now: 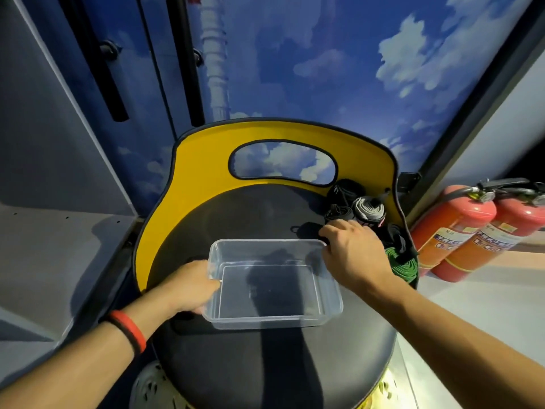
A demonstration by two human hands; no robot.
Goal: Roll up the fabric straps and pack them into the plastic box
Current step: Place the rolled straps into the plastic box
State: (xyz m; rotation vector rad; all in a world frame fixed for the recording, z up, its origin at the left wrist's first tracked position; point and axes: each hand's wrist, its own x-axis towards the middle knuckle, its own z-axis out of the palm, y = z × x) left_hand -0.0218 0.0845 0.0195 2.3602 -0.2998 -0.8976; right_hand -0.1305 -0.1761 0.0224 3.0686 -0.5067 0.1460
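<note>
1. Head view, the only one there is: the clear plastic box (267, 322) sits empty in the middle of a round dark seat (250, 214), with a yellow backrest (200, 160) curving behind it.
2. The left hand (191, 286) has its fingers curled round the box's left end, thumb up at the rim, so it looks like a proper hold.
3. The right hand (351, 249) arches over the box's far right corner, fingers curled down. The tips are hidden, so there's no telling whether it has the rim, the loose black strap (306, 228) just beyond that corner, or nothing.
4. The fabric straps (368, 211) are bunched at the back right of the seat against the backrest: black ones, a grey-and-white roll, and a green roll (404, 265) nearest the seat's right edge. None are in the box.
5. The step looks like getting the box parked. Best bet is probably to slide it flat rather than lift it, left hand steadying, and leave it close to the pile so each roll has a short hop. Rolls want to be tight or they'll likely spring open.
6. For room, there's bare seat to the left and in front of the box. The backrest walls off the far side. The right side is tight, and the green roll could tip off towards the fire extinguishers (460, 228).
</note>
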